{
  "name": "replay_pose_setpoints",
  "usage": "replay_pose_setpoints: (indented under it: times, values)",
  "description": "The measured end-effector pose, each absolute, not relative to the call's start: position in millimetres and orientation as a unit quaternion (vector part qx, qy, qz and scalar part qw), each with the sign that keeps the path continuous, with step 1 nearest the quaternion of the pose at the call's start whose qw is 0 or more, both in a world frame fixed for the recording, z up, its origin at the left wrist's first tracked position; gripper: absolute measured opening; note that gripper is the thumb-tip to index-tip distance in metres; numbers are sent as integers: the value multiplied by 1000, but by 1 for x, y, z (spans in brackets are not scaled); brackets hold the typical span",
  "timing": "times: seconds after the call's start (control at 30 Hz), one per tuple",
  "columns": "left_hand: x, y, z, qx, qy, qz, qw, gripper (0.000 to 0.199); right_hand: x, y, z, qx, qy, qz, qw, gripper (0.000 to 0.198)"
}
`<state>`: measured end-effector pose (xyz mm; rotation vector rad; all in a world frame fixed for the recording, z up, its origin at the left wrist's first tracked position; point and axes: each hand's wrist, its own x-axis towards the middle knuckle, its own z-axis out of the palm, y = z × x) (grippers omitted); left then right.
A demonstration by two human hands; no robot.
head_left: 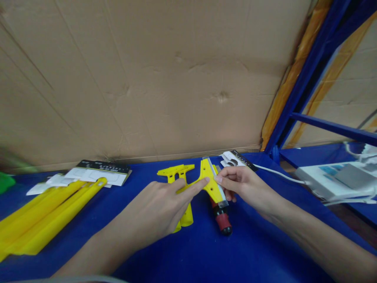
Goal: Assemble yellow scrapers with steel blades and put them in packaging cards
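A yellow scraper head (211,184) with a metal blade along its far right edge is held between my two hands. My left hand (161,208) grips its handle side, index finger stretched onto the yellow face; the handle is mostly hidden by the fingers. With thumb and fingers, my right hand (240,181) pinches the blade edge. Beneath the scraper lies a screwdriver (224,223) with a red and black handle, partly covered. Two more yellow scraper pieces (186,218) lie side by side just behind my left hand, partly hidden by it.
Long yellow handles (59,216) lie at the left beside black-and-white printed cards (100,173). More cards (235,158) lie behind my right hand. A white device (332,179) with a cable sits at the right. Cardboard (176,78) stands behind the blue table (188,263); a blue metal frame (306,82) rises at right.
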<state>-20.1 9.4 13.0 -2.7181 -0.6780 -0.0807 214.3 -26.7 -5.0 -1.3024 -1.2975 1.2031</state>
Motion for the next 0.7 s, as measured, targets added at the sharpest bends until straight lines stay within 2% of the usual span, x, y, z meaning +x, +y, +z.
replay_pose_setpoints:
  times: [0.37,0.47,0.57,0.7]
  values:
    - [-20,17,14,-963,-217,-28,159,66,240,-22,3,-571,-546,429,437,36]
    - [-20,19,14,-959,-225,-25,172,66,243,-20,-3,-630,-551,345,425,22]
    - [-24,25,15,-952,-242,-36,186,66,244,-17,-12,-679,-581,243,376,20]
    - [-29,32,15,-941,-276,-37,195,62,241,-14,-23,-690,-616,183,333,18]
